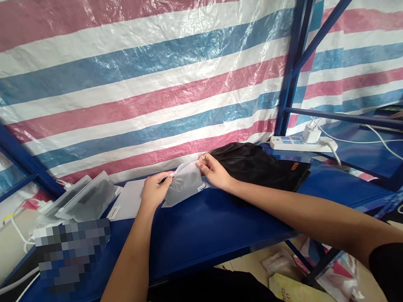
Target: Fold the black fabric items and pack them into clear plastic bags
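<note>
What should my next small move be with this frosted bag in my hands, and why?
Perhaps slide the fingers of your right hand along the top edge of the frosted bag toward your left hand, feeling for a gap. Both hands pinch that edge near opposite ends, and I can't tell whether it's closed.

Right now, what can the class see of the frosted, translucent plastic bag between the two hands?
The frosted, translucent plastic bag looks greyish, with a paler upper edge and a small white label near its lower right corner. The left hand and right hand hold it slanted by its upper edge over the flat blue tabletop. Whether anything is inside is unclear.
</note>
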The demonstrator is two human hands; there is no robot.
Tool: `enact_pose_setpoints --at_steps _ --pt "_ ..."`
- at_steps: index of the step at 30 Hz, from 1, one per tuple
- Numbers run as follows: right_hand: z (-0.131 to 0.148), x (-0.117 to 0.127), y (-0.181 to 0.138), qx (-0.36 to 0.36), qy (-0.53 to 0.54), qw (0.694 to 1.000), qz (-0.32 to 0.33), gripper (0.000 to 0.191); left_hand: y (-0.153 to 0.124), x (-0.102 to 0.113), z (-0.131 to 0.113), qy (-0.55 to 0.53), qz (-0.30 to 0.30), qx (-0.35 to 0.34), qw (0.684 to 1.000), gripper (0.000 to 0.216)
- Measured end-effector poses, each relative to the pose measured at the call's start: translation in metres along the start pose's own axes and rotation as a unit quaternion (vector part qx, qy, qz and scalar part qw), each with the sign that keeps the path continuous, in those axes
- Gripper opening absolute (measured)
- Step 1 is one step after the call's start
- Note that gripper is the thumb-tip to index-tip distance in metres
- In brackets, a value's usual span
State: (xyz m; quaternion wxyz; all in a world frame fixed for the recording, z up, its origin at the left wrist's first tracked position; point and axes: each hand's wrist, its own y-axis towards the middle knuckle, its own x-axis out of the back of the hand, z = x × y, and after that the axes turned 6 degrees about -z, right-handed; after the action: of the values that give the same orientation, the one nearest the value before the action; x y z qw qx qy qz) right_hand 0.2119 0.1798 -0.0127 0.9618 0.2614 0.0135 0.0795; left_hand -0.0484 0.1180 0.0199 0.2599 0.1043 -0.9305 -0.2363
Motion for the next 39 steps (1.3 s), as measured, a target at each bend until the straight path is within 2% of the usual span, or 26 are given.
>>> enact_pose_setpoints --at_steps 8,12,15,17,20,23,25,27,30,33,36,39 --pt "-0.008 0.002 0.005 -0.033 0.025 0.999 -0.023 0.052 -0.002 0.005 -0.009 0.018 0.024 -0.007 1.0 0.047" --pt "-0.013 0.004 0.009 -0.035 0.016 0.998 -0.046 0.051 -0.004 0.01 -0.013 -0.003 0.07 0.016 0.997 0.052" --pt "-0.014 0.003 0.009 -0.035 0.003 0.997 -0.062 0.05 -0.005 0.013 -0.015 0.023 0.09 0.015 0.996 0.051" --pt "-0.012 0.003 0.008 -0.039 0.015 0.997 -0.061 0.05 -0.005 0.015 -0.016 0.058 0.065 -0.008 0.996 0.051" --pt "-0.007 0.002 0.008 -0.039 0.043 0.997 -0.05 0.051 -0.001 0.025 -0.012 0.109 -0.007 -0.023 0.994 0.052" --pt "-0.005 0.002 0.008 -0.052 0.054 0.996 -0.04 0.055 0.003 0.046 -0.004 0.164 -0.118 -0.038 0.979 0.042" --pt "-0.007 0.003 0.009 -0.061 0.049 0.996 -0.041 0.058 0.005 0.064 0.003 0.204 -0.199 -0.045 0.958 0.036" --pt "-0.01 0.002 0.009 -0.066 0.041 0.996 -0.04 0.058 0.004 0.081 0.01 0.245 -0.277 -0.019 0.929 0.037" --pt "-0.013 0.001 0.01 -0.069 0.033 0.997 -0.031 0.057 0.0 0.098 0.021 0.268 -0.375 0.082 0.884 0.041" --pt "-0.014 0.001 0.009 -0.063 0.028 0.997 -0.023 0.054 -0.003 0.104 0.032 0.264 -0.389 0.164 0.867 0.045" --pt "-0.013 0.002 0.006 -0.052 0.017 0.998 -0.01 0.051 -0.003 0.105 0.04 0.279 -0.365 0.152 0.875 0.051" --pt "-0.01 0.002 0.002 -0.027 -0.02 0.999 0.001 0.044 -0.003 0.103 0.042 0.298 -0.384 0.126 0.865 0.049"
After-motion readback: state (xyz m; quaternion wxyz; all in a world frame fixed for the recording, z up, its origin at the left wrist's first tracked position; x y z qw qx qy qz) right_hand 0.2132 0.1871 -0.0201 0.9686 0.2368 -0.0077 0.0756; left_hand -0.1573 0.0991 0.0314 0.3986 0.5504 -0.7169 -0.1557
